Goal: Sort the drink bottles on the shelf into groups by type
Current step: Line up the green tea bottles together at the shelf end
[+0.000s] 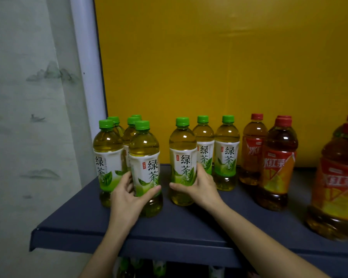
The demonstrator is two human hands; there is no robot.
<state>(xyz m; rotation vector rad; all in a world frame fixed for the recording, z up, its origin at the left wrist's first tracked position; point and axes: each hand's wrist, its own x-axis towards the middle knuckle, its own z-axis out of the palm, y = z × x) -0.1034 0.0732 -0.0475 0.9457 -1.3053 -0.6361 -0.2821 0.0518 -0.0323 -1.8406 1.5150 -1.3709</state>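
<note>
You've got a green tea [144,169] in your left hand [127,194] and another green tea [182,163] in your right hand [199,184], fingers wrapped round the labels, both standing near the front left of the shelf [189,223]. They look full, so probably heavy, and the plastic's likely slick. Keep gripping low on the label. Red teas [277,163] sit right.

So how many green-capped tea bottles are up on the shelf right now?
8: five clustered at the left end, the front one in the left hand; three in a row mid-shelf, the nearest in the right hand. Others may hide behind the cluster.
</note>
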